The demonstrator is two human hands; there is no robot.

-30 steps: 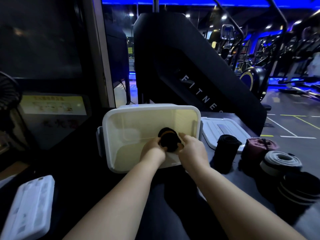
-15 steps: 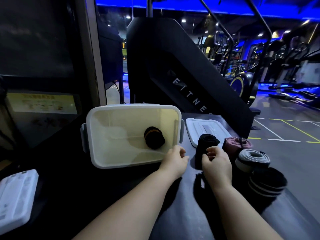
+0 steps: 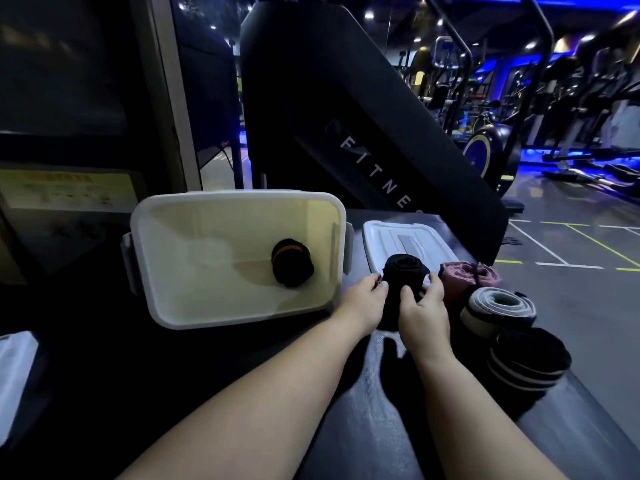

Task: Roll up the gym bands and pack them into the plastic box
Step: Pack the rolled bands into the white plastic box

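Box: the plastic box (image 3: 239, 196) stands open on the dark table (image 3: 374, 427), lid off
Packed: one orange-striped roll (image 3: 292, 263) lies on the box floor, toward its right wall
In hand: a plain black roll (image 3: 405, 271) stands on end just right of the box
Left hand (image 3: 363, 303): fingers curled against the box-side flank of the plain black roll
Right hand (image 3: 422, 311): thumb and fingers wrapped round the flank away from the box
Waiting: a maroon roll (image 3: 469, 275), a grey roll (image 3: 498, 306) and a striped black roll (image 3: 526, 362) sit further right of the box, all rolled
Lid (image 3: 408, 242): flat on the table, right of the box, behind the rolls
Progress: early by my reckoning; one band packed, four outside, the held one likely next
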